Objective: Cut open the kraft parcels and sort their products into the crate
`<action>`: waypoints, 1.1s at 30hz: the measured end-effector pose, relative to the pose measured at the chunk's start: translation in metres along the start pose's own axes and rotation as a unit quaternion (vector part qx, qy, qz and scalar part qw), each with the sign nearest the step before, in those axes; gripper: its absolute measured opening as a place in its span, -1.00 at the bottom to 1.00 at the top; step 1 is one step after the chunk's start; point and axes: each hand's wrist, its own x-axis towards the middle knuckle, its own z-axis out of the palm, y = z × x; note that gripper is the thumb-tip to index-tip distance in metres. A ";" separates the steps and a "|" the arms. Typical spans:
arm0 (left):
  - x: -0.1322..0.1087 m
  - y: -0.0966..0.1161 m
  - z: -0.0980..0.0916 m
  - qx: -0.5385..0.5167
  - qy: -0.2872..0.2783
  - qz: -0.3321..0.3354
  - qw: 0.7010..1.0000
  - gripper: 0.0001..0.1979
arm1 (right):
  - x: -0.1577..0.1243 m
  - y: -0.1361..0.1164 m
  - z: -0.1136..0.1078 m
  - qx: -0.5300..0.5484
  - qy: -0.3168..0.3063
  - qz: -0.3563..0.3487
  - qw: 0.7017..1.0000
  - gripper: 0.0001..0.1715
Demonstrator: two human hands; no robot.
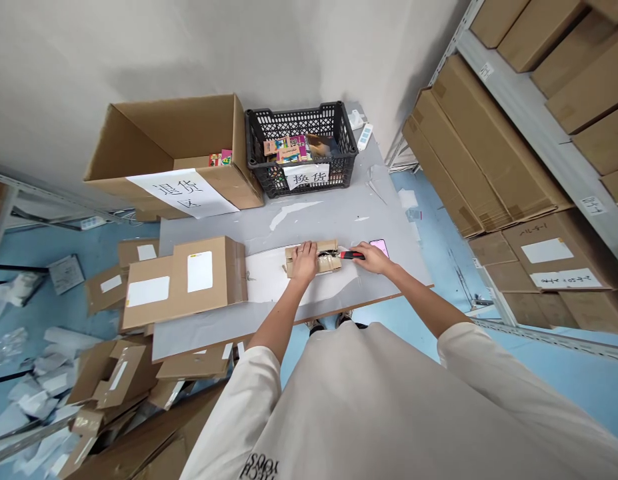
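On the grey table lies a small cardboard box, with a dark, torn-looking opening at its right part. My left hand rests across the left half of this box, fingers bent over its top and holding it against the table. In my right hand is a red and black utility knife. Its front end reaches the box's opening; the blade itself is too small to make out. A phone with a pink screen lies just beyond my right hand. White sheeting shows under the box.
Two labelled cartons stand at the table's left. Behind are a large open carton and a black plastic crate holding small colourful packets. Shelves with boxes rise on the right. Discarded cartons and wrapping litter the floor at left.
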 end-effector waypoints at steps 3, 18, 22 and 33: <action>-0.001 -0.005 0.003 -0.031 -0.004 0.000 1.000 -0.42 | -0.005 0.016 -0.003 0.046 0.024 0.028 0.998 -0.51; -0.069 -0.096 -0.001 -0.141 -0.001 -0.054 0.989 0.04 | 0.015 -0.007 0.045 0.377 0.063 0.122 0.916 -0.44; -0.070 -0.103 0.014 -0.226 -0.031 -0.060 0.972 -0.01 | 0.016 -0.021 0.060 0.417 0.027 0.134 0.899 -0.34; -0.049 -0.087 0.001 -0.224 -0.083 -0.104 0.965 -0.15 | 0.017 -0.010 0.048 0.430 0.091 0.166 0.883 -0.35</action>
